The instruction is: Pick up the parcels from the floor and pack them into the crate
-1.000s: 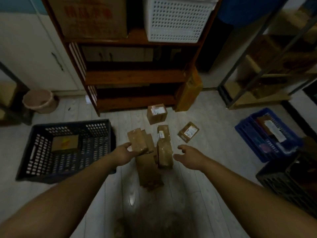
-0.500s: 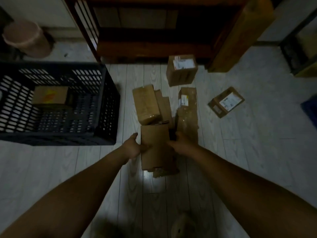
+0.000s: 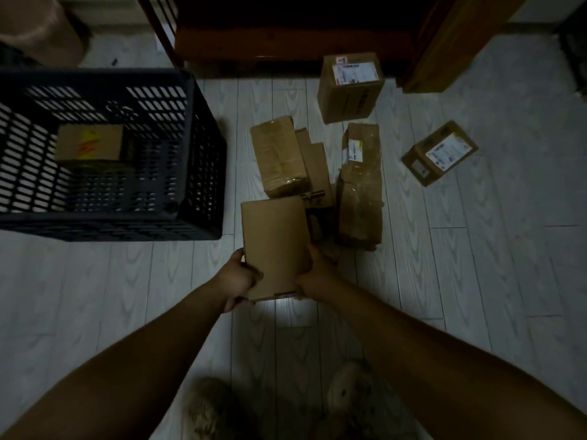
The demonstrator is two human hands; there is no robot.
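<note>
A flat brown cardboard parcel (image 3: 274,242) is lifted slightly off the floor. My left hand (image 3: 239,274) grips its left lower edge and my right hand (image 3: 314,273) grips its right lower edge. The dark slatted crate (image 3: 203,160) stands to the left, with one yellow-marked box (image 3: 90,142) inside. More parcels lie on the floor beyond: a taped one (image 3: 279,157), a long crumpled one (image 3: 360,185), a labelled cube box (image 3: 351,85) and a small labelled box (image 3: 440,152) to the right.
A dark wooden shelf unit (image 3: 286,33) stands at the back, a tall cardboard box (image 3: 451,42) leaning beside it. A round bin (image 3: 38,30) sits top left. My furry slippers (image 3: 216,408) are at the bottom edge. The floor is pale planks.
My head tilted down and closer to the floor. Both hands went from reaching open to gripping the nearest flat parcel by its sides and raising it a little.
</note>
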